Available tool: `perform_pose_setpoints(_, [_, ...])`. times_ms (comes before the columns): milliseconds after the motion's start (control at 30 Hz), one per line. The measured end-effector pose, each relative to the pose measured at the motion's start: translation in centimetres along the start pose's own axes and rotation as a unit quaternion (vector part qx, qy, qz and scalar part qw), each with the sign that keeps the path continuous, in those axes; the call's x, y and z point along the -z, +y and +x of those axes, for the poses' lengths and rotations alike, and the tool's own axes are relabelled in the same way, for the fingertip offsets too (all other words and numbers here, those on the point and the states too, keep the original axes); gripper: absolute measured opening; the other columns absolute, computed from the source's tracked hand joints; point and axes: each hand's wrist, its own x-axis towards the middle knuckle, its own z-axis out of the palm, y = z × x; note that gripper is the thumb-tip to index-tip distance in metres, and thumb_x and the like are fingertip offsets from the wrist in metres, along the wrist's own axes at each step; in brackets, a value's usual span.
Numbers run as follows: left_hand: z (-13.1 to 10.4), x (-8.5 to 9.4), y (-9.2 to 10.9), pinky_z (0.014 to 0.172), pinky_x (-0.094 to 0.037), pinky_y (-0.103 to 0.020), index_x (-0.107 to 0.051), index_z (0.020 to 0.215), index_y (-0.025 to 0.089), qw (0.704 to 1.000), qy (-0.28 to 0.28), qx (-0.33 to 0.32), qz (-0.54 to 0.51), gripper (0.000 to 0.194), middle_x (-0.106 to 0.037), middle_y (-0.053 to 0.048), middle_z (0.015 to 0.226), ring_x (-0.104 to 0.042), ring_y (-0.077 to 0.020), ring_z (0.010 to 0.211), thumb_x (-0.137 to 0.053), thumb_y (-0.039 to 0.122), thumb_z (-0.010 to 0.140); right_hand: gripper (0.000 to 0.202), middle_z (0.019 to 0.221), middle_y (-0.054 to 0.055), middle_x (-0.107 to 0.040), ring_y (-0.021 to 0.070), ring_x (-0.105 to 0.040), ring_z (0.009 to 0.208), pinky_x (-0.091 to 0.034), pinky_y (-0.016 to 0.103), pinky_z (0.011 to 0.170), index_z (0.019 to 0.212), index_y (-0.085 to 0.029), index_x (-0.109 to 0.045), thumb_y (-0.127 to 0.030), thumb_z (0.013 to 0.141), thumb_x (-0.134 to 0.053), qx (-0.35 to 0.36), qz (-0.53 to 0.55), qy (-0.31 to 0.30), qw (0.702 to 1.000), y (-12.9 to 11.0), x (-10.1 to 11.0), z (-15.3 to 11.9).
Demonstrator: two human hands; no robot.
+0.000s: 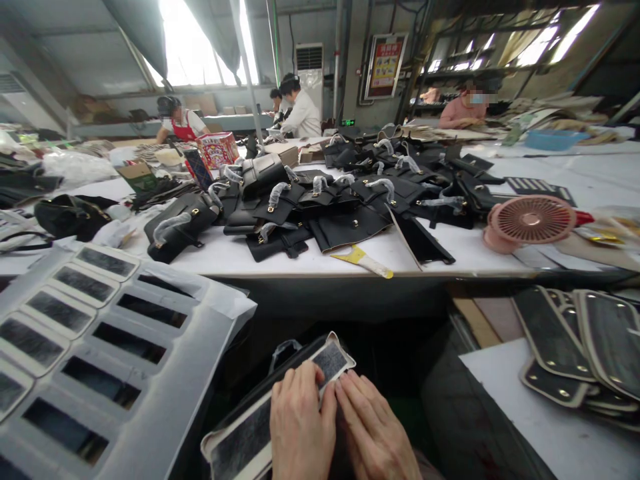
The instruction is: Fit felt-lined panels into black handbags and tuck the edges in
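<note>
A person's left hand [303,420], fingers bent and close together, lies across a long, dark rectangular panel with a cream border [240,443], set along a black bag [257,385] below the edge of a white table [475,263]. The right hand's [374,427] nearly straight fingers meet the panel's edge. Whether either hand grips cannot be told. Black handbags [345,223] heap the table.

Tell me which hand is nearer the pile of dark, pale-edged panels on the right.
Right. The right hand is left of the pile of panels, apart from it; the left hand is farther left, beyond the right hand.
</note>
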Motion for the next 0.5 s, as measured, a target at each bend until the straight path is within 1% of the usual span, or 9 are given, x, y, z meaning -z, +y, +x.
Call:
perform_pose_setpoints(100, [-0.9,-0.2,-0.4,0.074,-0.034,-0.037,-0.055,0.078,0.023,0.999,0.013,-0.033,-0.004,0.018,-0.062,-0.001,0.077,-0.058,-0.0223,0.077,-0.048,0.015,0.092,0.043,0.119,0.015,-0.069,0.0283,-0.061,0.117,-0.056,0.040,0.094,0.118,-0.005,-0.065,-0.005,0.082,-0.043,-0.001,-0.005,0.006,1.000,-0.6,-0.3,0.1])
perform_pose_setpoints(167, [-1.7,-0.5,-0.8,0.076,-0.034,-0.037,-0.056,0.078,0.023,0.999,0.025,-0.044,-0.004,0.019,-0.061,-0.001,0.079,-0.057,-0.0229,0.079,-0.048,0.015,0.093,0.041,0.117,0.016,-0.070,0.0283,-0.061,0.116,-0.056,0.040,0.093,0.117,-0.005,-0.065,-0.006,0.083,-0.042,-0.004,-0.007,0.012,1.000,-1.1,-0.5,0.1])
perform_pose_setpoints(333, [-3.4,-1.0,-1.9,0.073,-0.031,-0.037,-0.055,0.080,0.022,0.998,0.052,-0.017,-0.011,0.021,-0.060,-0.002,0.079,-0.054,-0.0234,0.077,-0.043,0.016,0.096,0.039,0.115,0.017,-0.069,0.0290,-0.060,0.116,-0.058,0.040,0.091,0.115,-0.004,-0.066,-0.007,0.084,-0.043,-0.005,0.000,0.013,1.000,-2.3,-1.1,0.2])
perform_pose_setpoints(500, [-4.4,-0.4,-2.9,0.072,-0.030,-0.037,-0.056,0.080,0.023,0.996,0.083,-0.020,-0.004,0.021,-0.061,-0.002,0.077,-0.053,-0.0228,0.075,-0.043,0.018,0.096,0.036,0.112,0.019,-0.069,0.0309,-0.060,0.113,-0.060,0.042,0.088,0.112,-0.002,-0.067,-0.007,0.087,-0.041,-0.010,0.002,0.024,1.000,-3.7,-1.6,0.5])
